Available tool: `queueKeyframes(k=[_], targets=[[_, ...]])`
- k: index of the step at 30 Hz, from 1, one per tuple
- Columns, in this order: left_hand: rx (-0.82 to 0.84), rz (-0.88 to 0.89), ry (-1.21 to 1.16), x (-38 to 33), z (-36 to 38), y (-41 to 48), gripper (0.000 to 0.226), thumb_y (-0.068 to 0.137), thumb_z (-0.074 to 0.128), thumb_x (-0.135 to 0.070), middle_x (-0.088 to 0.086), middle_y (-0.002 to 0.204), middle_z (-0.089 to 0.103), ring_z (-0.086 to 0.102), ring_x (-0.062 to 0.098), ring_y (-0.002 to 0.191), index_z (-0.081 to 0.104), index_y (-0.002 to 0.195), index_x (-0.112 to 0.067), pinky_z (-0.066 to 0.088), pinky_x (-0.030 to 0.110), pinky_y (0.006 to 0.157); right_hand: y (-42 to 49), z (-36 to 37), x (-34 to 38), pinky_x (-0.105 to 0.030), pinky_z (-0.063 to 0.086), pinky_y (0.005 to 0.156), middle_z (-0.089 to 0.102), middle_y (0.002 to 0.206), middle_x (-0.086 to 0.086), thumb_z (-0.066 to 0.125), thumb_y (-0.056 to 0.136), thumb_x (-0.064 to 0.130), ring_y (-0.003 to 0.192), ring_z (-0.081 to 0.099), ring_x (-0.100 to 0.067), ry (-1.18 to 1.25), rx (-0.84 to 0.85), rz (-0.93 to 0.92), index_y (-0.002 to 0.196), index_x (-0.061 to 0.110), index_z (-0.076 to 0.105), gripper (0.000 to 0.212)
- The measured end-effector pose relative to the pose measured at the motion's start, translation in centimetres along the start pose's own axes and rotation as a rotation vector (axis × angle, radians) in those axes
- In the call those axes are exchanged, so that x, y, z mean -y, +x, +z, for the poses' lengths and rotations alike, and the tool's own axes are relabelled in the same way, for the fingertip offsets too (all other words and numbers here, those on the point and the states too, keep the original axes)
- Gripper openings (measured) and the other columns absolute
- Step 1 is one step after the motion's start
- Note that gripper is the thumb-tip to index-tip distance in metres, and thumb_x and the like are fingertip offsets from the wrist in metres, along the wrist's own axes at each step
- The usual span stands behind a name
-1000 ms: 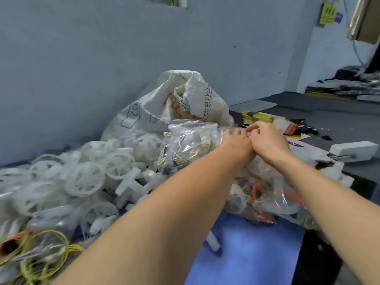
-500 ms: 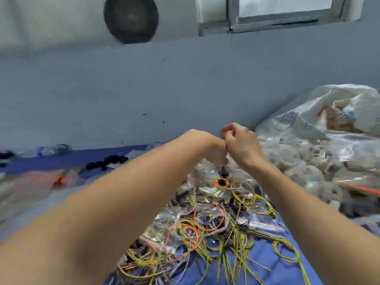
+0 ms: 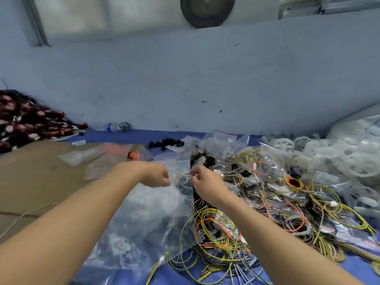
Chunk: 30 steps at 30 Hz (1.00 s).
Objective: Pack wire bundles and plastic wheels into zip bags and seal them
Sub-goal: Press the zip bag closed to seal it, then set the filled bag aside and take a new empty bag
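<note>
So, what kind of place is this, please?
Probably a small packing workshop: loose wire bundles heaped on the blue table, a pile of white plastic wheels at the right, and a clear zip bag pinched between the left hand and right hand.

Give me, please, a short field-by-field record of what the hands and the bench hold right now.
Left hand: pinches the small clear plastic zip bag
Right hand: pinches the same bag's other side
Bag contents: something pale, too blurred to name
Right of hands: tangled yellow and orange wire bundles
Far right: heap of white plastic spoked wheels
Left: flat brown cardboard sheet
</note>
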<state>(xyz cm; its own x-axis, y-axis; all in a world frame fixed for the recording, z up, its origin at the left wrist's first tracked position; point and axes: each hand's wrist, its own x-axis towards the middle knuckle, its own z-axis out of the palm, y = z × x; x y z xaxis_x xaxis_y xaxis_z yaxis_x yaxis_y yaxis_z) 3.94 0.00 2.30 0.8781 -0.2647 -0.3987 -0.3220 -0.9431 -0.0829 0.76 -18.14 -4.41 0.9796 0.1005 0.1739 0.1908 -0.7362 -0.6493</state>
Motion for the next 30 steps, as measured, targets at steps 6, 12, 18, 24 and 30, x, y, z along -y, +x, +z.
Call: queueKeyframes(k=[6, 12, 18, 24, 30], targets=[[-0.263, -0.151, -0.278, 6.1, 3.7, 0.6, 0.033, 0.101, 0.044, -0.033, 0.004, 0.123, 0.063, 0.059, 0.023, 0.108, 0.063, 0.121, -0.015, 0.046, 0.035, 0.091, 0.8, 3.4, 0.4, -0.037, 0.051, 0.086, 0.063, 0.118, -0.008, 0.043, 0.098, 0.020, 0.101, 0.060, -0.023, -0.008, 0.044, -0.008, 0.122, 0.013, 0.060, 0.030], [-0.746, -0.401, -0.591, 12.4, 5.8, -0.6, 0.030, 0.095, 0.044, -0.016, 0.007, 0.065, 0.056, 0.052, 0.029, 0.066, 0.056, 0.067, -0.013, 0.037, 0.034, 0.058, 0.9, 5.3, 1.9, -0.037, 0.046, 0.096, 0.053, 0.132, -0.003, 0.039, 0.099, 0.020, 0.116, 0.054, -0.022, -0.052, 0.083, -0.128, 0.130, 0.021, 0.057, 0.036], [-0.713, -0.586, -0.702, 16.5, 8.4, -1.6, 0.021, 0.097, 0.048, -0.012, 0.013, 0.110, 0.062, 0.052, 0.025, 0.087, 0.062, 0.112, -0.007, 0.039, 0.030, 0.073, 0.7, 6.4, 2.4, -0.038, 0.048, 0.091, 0.056, 0.125, 0.001, 0.041, 0.101, 0.022, 0.108, 0.056, -0.019, -0.023, 0.043, -0.172, 0.127, 0.024, 0.058, 0.032], [-0.540, -0.641, -0.712, 17.6, 10.3, 0.0, 0.034, 0.097, 0.046, -0.004, 0.023, 0.133, 0.054, 0.052, 0.037, 0.119, 0.054, 0.128, 0.003, 0.042, 0.035, 0.094, 0.4, 6.3, 1.7, -0.037, 0.048, 0.092, 0.055, 0.123, 0.004, 0.042, 0.101, 0.020, 0.108, 0.056, -0.016, -0.018, 0.033, -0.166, 0.127, 0.024, 0.058, 0.031], [-0.407, -0.854, -0.806, 18.7, 11.9, 1.2, 0.045, 0.102, 0.047, -0.022, 0.025, 0.142, 0.047, 0.045, 0.039, 0.131, 0.047, 0.136, 0.008, 0.036, 0.043, 0.109, 0.2, 5.1, 0.7, -0.038, 0.051, 0.089, 0.053, 0.127, 0.005, 0.041, 0.103, 0.021, 0.101, 0.060, -0.015, 0.014, 0.001, -0.141, 0.127, 0.023, 0.060, 0.030]])
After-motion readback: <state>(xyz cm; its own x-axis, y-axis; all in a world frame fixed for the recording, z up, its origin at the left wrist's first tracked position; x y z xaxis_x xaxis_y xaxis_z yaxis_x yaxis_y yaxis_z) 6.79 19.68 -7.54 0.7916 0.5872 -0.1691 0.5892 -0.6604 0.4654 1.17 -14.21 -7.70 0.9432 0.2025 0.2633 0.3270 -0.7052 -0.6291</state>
